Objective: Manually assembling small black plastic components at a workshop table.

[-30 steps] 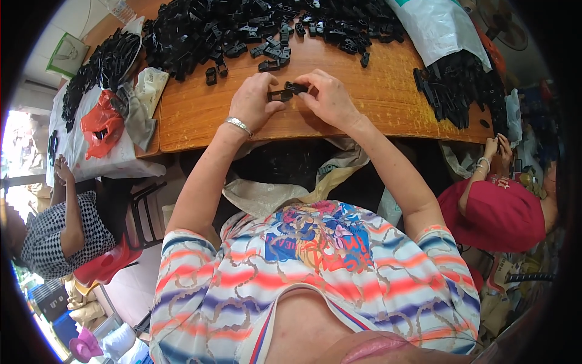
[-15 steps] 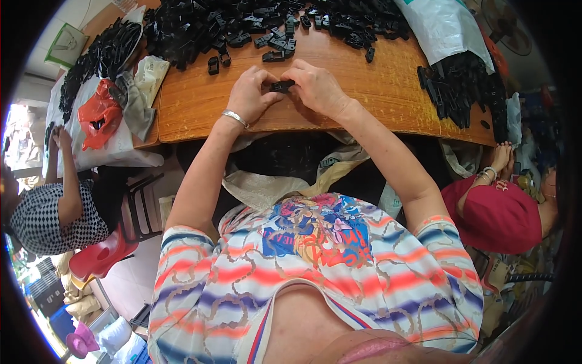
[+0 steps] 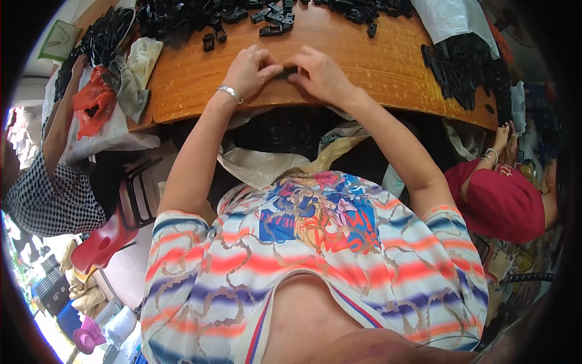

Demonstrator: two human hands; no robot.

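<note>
Over the near part of the wooden table, my left hand (image 3: 250,76) and my right hand (image 3: 324,76) face each other with fingers curled in. A small black plastic piece (image 3: 290,71) shows as a dark sliver between my fingertips, mostly covered and blurred. My right fingers pinch it, and my left thumb and fingers close on its other end. Just beyond my hands lie several loose black plastic clips (image 3: 276,28), in front of a larger black heap (image 3: 182,18).
On the right, black parts (image 3: 461,73) spill from a white bag (image 3: 451,21). A red plastic bag (image 3: 96,103) and black strips (image 3: 109,36) lie left. One person in a checked top (image 3: 57,194) sits left; another in dark red (image 3: 500,197) sits right. The table edge (image 3: 291,104) is close.
The view has shifted slightly, moving the table upward. My fingers now cover more of the black piece. The person on the left has reached farther forward into the black strips.
</note>
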